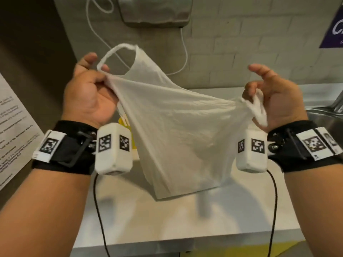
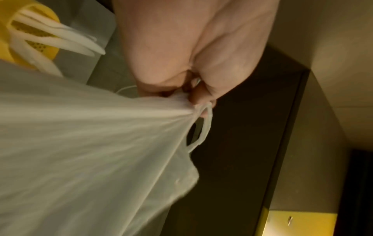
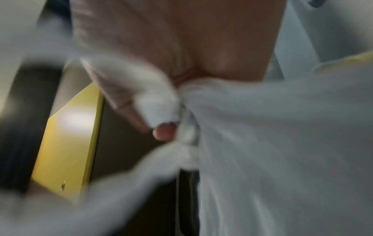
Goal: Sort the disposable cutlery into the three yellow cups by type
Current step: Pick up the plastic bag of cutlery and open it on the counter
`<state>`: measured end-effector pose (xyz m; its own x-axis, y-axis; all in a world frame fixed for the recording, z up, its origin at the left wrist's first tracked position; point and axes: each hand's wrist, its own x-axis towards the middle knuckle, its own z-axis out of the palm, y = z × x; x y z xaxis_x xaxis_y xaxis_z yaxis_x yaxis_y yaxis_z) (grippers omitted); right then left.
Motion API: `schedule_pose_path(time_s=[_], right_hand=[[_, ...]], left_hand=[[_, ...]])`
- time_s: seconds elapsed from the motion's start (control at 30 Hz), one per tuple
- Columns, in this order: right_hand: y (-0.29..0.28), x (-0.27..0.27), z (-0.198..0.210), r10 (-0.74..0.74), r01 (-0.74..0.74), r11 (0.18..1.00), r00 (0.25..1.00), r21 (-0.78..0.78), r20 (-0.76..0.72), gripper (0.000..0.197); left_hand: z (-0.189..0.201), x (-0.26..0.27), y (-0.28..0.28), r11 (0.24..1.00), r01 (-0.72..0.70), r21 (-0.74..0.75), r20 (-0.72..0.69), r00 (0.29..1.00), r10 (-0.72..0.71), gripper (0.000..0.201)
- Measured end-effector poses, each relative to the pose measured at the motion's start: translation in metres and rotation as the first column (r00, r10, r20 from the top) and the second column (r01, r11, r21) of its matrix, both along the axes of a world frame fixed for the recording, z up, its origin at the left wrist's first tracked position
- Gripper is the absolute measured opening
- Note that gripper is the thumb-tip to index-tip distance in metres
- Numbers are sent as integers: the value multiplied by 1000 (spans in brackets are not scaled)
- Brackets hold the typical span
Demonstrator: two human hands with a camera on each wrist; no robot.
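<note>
— Above the white table [image 1: 185, 229], what's held?
— 1 translucent plastic bag [image 1: 176, 130], stretched between both hands.
— Each grip?
— Left hand [image 1: 89, 93] pinches the bag's edge under 1 handle; right hand [image 1: 274, 101] pinches the other handle.
— The cutlery?
— White cutlery [image 2: 60, 36] stands in 1 yellow cup [image 2: 12, 39], behind the bag on the left.

A white counter [image 1: 185, 216] runs below a wall of pale painted blocks [image 1: 232, 43]. High on that wall, above the counter, hangs a steel dispenser [image 1: 156, 10], with a thin white cord [image 1: 182, 45] looping down from it. To the right of the counter sits a steel sink [image 1: 326, 123]; above the sink a purple sign [image 1: 334, 26] is fixed to the wall. To the left of the counter stands a dark panel [image 1: 27, 52] bearing a printed paper notice [image 1: 13, 127]. Below the counter's front edge shows a yellow surface [image 1: 232, 251]. The light is dim and warm.
</note>
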<state>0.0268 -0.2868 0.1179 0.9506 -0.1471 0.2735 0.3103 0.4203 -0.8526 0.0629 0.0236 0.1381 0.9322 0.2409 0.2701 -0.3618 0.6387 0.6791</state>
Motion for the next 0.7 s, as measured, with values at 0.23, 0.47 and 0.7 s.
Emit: schedule_pose_path(time_s=[0.23, 0.47, 0.7], right_hand=[[-7, -13, 19, -195, 47, 83, 980, -995, 30, 27], [-16, -16, 31, -244, 83, -56, 965, -995, 94, 36], [-25, -17, 39, -346, 101, 333, 938, -937, -22, 41]], left_hand=[[10, -20, 38, 625, 102, 774, 55, 972, -227, 47], [10, -31, 57, 137, -164, 977, 175, 982, -71, 28], [5, -37, 47, -459, -217, 862, 240, 971, -8, 73]])
